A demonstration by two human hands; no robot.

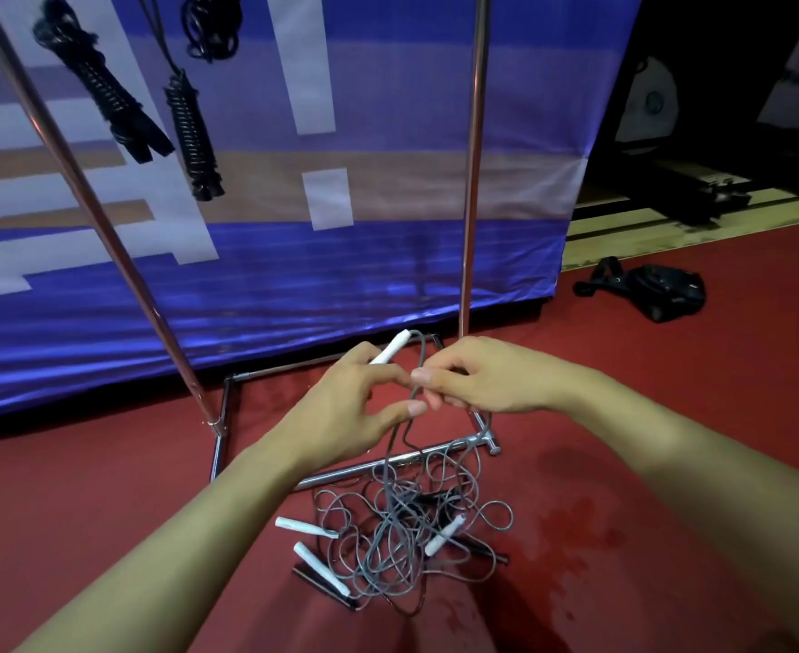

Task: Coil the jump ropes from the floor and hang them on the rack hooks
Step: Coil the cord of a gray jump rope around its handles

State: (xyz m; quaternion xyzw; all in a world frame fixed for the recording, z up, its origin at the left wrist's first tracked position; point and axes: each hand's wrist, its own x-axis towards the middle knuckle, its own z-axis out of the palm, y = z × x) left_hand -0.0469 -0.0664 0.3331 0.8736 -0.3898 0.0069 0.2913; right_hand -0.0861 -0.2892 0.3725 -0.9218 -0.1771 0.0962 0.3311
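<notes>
A tangle of grey jump ropes [404, 534] with white handles and some black handles lies on the red floor by the rack's base. My left hand [355, 407] holds one white handle [390, 353], which sticks up past the fingers. My right hand [477, 379] pinches the grey cord just beside it; the cord runs down from both hands into the pile. Coiled black ropes [190, 129] hang from the rack at the upper left.
The metal rack's poles [470, 181] and floor frame [228, 412] stand right in front of me. A blue and white banner [388, 110] hangs behind it. A black bag [656, 289] lies on the floor at the right.
</notes>
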